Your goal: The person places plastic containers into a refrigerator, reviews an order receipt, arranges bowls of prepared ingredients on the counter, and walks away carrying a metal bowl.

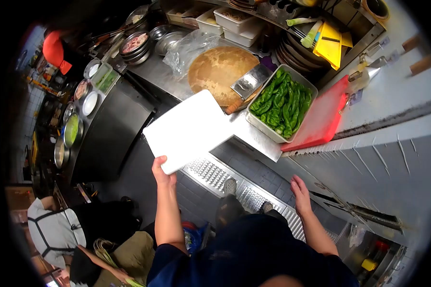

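Note:
My left hand [164,171] grips a white rectangular board or lid [189,129] by its lower corner, thumb on top. The white piece is held out in front of me, its far corner close to the round wooden chopping block [215,67]. A cleaver [250,82] with a wooden handle lies on the block's right side. Beside it stands a metal tray of green peppers [283,103]. My right hand [300,191] hangs below the counter with its fingers stretched out, holding nothing.
A red cutting board [326,119] stands against the wall. Metal bowls [135,47] and a plastic bag [184,50] lie on the counter. Metal grating [208,173] runs along the floor. A co-worker in grey [52,229] and another person with green stalks are at lower left.

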`<state>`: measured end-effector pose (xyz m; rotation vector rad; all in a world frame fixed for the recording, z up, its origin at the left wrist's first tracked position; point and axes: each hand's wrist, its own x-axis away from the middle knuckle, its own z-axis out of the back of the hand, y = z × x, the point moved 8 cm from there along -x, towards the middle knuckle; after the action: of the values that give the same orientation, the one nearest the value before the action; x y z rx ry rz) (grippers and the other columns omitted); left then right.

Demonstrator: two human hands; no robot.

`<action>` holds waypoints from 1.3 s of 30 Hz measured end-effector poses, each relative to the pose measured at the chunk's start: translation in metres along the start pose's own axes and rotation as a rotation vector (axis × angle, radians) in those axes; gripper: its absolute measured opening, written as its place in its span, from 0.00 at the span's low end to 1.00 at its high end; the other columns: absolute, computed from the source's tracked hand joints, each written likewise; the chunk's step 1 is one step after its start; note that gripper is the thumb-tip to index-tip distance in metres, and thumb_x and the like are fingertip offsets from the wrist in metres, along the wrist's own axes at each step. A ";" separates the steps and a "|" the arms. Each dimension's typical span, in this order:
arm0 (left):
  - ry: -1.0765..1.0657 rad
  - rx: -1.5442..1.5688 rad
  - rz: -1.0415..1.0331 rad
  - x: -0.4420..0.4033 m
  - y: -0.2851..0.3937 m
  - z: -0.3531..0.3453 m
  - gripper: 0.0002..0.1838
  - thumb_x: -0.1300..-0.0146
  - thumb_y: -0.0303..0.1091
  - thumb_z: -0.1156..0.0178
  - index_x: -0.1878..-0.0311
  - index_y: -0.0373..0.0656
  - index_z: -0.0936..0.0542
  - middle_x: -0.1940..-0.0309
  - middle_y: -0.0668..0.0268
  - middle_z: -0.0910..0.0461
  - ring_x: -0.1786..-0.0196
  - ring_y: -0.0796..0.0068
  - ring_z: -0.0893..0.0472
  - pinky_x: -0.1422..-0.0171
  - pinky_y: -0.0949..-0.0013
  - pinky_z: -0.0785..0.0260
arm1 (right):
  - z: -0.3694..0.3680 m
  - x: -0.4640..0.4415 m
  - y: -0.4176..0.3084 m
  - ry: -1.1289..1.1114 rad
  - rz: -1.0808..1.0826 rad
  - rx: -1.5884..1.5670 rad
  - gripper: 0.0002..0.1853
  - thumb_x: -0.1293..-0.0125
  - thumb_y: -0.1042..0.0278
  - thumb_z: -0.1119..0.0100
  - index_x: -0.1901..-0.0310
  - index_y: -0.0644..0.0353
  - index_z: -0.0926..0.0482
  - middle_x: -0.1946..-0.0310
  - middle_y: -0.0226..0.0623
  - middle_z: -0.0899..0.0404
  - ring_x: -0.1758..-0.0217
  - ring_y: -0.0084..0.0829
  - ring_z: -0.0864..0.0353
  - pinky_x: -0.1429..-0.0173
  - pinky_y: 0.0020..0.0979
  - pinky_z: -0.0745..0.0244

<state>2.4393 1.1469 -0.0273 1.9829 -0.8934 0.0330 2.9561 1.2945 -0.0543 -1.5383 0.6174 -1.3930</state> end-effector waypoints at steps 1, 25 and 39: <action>0.035 0.000 0.010 0.019 -0.007 0.006 0.42 0.53 0.35 0.39 0.31 0.27 0.34 0.40 0.49 0.24 0.38 0.52 0.23 0.31 0.56 0.30 | -0.006 -0.005 -0.004 -0.060 0.013 -0.009 0.29 0.23 0.58 0.46 0.28 0.66 0.36 0.30 0.49 0.31 0.26 0.36 0.33 0.23 0.34 0.41; -0.144 0.019 0.270 0.481 -0.274 -0.045 0.41 0.52 0.36 0.38 0.32 0.29 0.31 0.41 0.49 0.22 0.40 0.55 0.21 0.32 0.59 0.29 | 0.134 0.097 0.035 -0.776 -0.210 -0.263 0.27 0.27 0.61 0.44 0.31 0.63 0.33 0.38 0.43 0.25 0.35 0.35 0.24 0.32 0.36 0.28; -0.309 -0.117 0.376 0.499 -0.276 -0.050 0.42 0.53 0.35 0.38 0.31 0.29 0.34 0.40 0.48 0.24 0.36 0.55 0.24 0.29 0.59 0.33 | 0.180 0.154 0.042 -0.701 -0.275 -0.345 0.32 0.25 0.45 0.49 0.36 0.70 0.27 0.39 0.51 0.22 0.35 0.43 0.23 0.30 0.40 0.30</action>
<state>2.9875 0.9820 -0.0237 1.7133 -1.4272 -0.1114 3.1716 1.1997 -0.0020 -2.2979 0.2141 -0.8533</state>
